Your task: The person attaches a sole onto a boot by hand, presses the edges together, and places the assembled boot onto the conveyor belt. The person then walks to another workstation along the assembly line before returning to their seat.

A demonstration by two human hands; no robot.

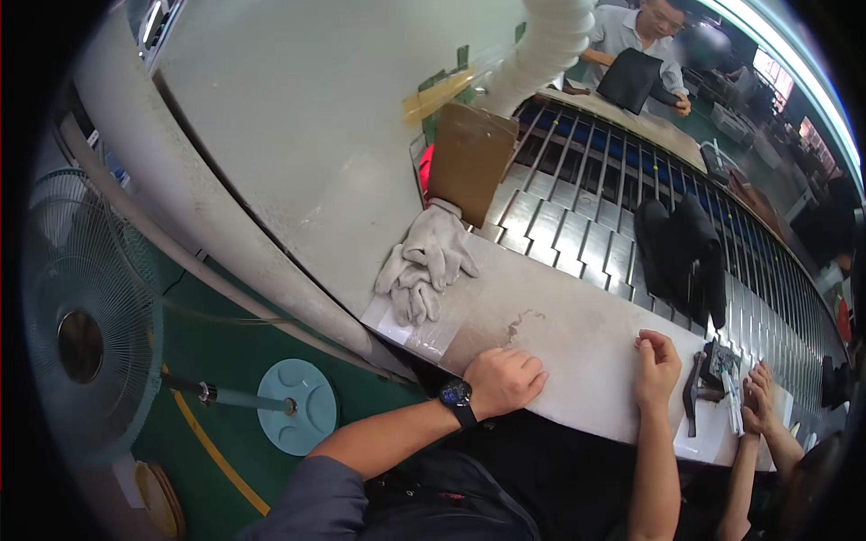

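My left hand (505,382), with a dark watch (456,398) on its wrist, rests curled into a loose fist at the near edge of a pale work board (573,311). Nothing shows in it. Farther right along the same board, my right hand (658,368) is raised a little, its fingers half bent and apart, with no object visible in them. Whitish work gloves (431,248) lie in a heap at the board's left end. A dark, narrow, curved tool (693,397) lies to the right of my right hand, beside a small black box (721,360).
Behind the board runs a conveyor of metal slats (577,221), carrying black boots (681,248). A co-worker's hands (762,401) are close on my right. Across the conveyor, another person (636,41) holds a black piece (630,81). A fan (81,334) stands left.
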